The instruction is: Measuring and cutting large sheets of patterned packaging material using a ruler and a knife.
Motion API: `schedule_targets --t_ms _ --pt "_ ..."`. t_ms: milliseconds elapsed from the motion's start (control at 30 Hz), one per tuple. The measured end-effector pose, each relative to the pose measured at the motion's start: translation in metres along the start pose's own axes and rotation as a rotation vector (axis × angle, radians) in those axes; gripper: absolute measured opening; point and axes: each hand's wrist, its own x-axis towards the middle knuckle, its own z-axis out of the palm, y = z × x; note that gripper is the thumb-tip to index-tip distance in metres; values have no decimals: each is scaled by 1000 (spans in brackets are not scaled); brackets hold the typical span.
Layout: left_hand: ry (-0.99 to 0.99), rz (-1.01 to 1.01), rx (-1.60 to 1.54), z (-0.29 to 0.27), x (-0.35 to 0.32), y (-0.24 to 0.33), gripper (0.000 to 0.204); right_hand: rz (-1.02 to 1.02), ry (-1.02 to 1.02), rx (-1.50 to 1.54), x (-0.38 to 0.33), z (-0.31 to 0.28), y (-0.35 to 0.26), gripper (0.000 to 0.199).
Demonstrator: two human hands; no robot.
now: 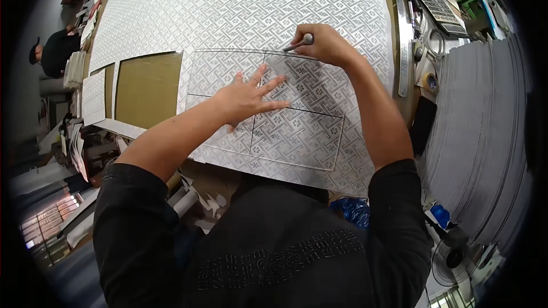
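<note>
A large sheet with a silver-and-white lattice pattern [245, 5] covers the table in front of me. My left hand [246, 96] lies flat on it with fingers spread, over a patterned rectangle [302, 134] crossed by dark, thin lines like slits. At the rectangle's far edge, my right hand [324, 43] grips a small knife [307, 39] with a rounded grey handle. Its tip points left and down to the dark line there; the blade is too small to make out. Left of my left hand, a rectangular opening [148, 85] in the sheet shows an olive-brown surface beneath.
A metal ruler [404, 51] lies along the table's right edge. Beyond it are a calculator [439, 11], a tape roll [430, 82] and a tall stack of grey sheets [479, 131]. Another person [57, 51] is at the far left. A small fan [454, 256] stands at lower right.
</note>
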Motion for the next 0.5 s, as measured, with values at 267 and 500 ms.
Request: schedule_targets --t_ms 267,500 --pt "-16 -387 -229 12 -14 5 135 40 3 -60 10 4 -17 17" --pt "179 -429 -322 32 -16 9 100 99 54 72 21 36 -21 17"
